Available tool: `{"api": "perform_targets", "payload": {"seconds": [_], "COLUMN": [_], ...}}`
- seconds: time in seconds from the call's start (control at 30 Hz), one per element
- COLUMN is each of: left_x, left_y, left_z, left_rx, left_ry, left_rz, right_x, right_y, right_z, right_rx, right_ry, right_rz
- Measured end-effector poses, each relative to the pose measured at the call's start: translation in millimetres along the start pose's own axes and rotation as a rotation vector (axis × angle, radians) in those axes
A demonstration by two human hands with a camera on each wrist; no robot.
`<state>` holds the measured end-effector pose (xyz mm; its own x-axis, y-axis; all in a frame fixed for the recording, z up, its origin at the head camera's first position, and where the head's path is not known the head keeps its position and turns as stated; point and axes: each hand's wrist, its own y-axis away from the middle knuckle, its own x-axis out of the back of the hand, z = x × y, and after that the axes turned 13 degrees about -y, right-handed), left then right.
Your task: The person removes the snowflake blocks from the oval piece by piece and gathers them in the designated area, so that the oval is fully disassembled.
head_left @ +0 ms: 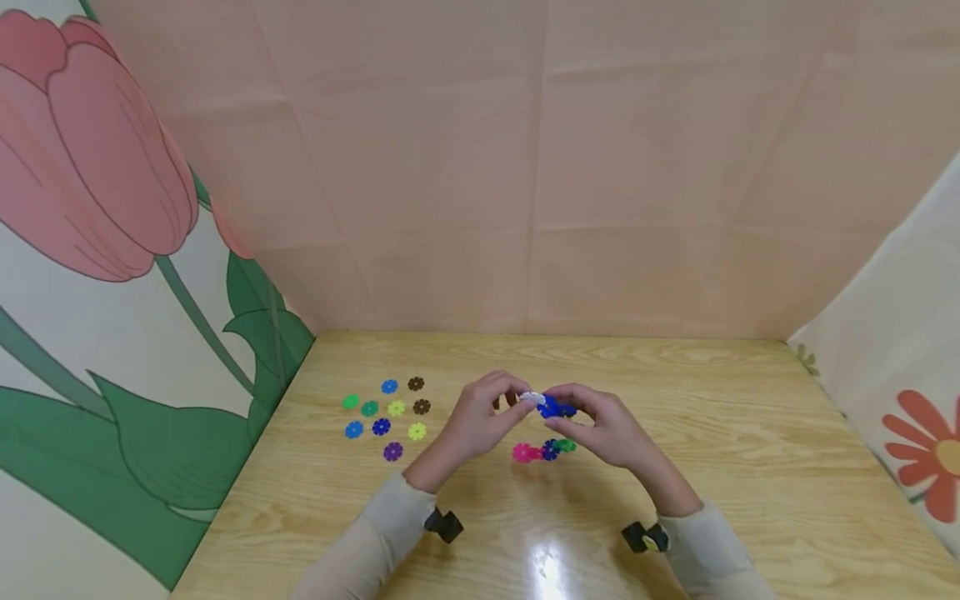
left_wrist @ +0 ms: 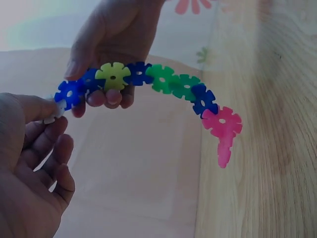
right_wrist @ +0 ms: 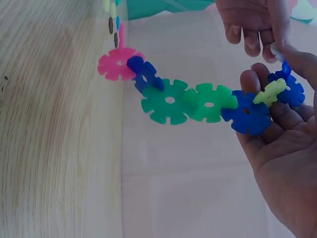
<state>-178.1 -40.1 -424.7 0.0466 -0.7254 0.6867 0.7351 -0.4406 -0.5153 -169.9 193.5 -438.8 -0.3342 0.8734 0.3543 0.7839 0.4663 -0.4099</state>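
Note:
A chain of interlocked flower-shaped plastic discs in blue, yellow, green and pink hangs from my right hand [head_left: 603,425], whose thumb and fingers hold it near its blue end. In the left wrist view, a blue disc [left_wrist: 70,94] at that end meets a white disc [left_wrist: 55,110]. My left hand [head_left: 483,417] pinches the white disc between thumb and forefinger. The far end of the chain droops, with a pink disc [left_wrist: 222,122] and another pink one seen edge-on below it. My fingers partly hide the white disc.
Loose flower discs lie spread on the wooden table [head_left: 712,467] to the left of my hands, among them a purple disc [head_left: 393,452], a brown disc [head_left: 422,407] and a yellow disc [head_left: 417,431]. A pink cloth [head_left: 525,167] stands behind the table.

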Motion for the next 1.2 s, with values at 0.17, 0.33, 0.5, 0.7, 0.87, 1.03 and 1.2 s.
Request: {"api": "perform_targets", "payload": {"seconds": [0.17, 0.33, 0.5, 0.7, 0.87, 1.03, 1.2], "left_x": [2.5, 3.4, 3.0, 3.1, 2.3, 0.7, -0.5], "left_y": [0.3, 0.8, 0.7, -1.4, -2.4, -3.1, -3.4], "left_z": [1.4, 1.8, 1.9, 4.1, 5.9, 5.9, 4.8], "left_rx": [0.017, 0.015, -0.007, -0.086, -0.116, -0.113, -0.112], "left_ry": [0.0, -0.044, -0.099, -0.161, -0.186, -0.198, -0.187], "left_rz": [-0.024, -0.022, -0.007, 0.036, 0.047, 0.025, 0.005], "right_x": [-0.9, -2.2, -4.3, -5.8, -6.1, -6.0, -6.5], "right_y": [-0.3, -0.3, -0.1, -0.3, 0.2, 1.2, 2.0], "right_z": [1.0, 0.2, -0.7, 0.1, -0.2, 1.0, 0.8], "right_rx": [0.031, 0.037, 0.062, 0.09, 0.107, 0.124, 0.116], "right_ry": [0.016, 0.023, 0.042, 0.027, 0.008, -0.002, -0.021], "right_rz": [-0.002, 0.024, 0.066, 0.085, 0.092, 0.089, 0.097]}}
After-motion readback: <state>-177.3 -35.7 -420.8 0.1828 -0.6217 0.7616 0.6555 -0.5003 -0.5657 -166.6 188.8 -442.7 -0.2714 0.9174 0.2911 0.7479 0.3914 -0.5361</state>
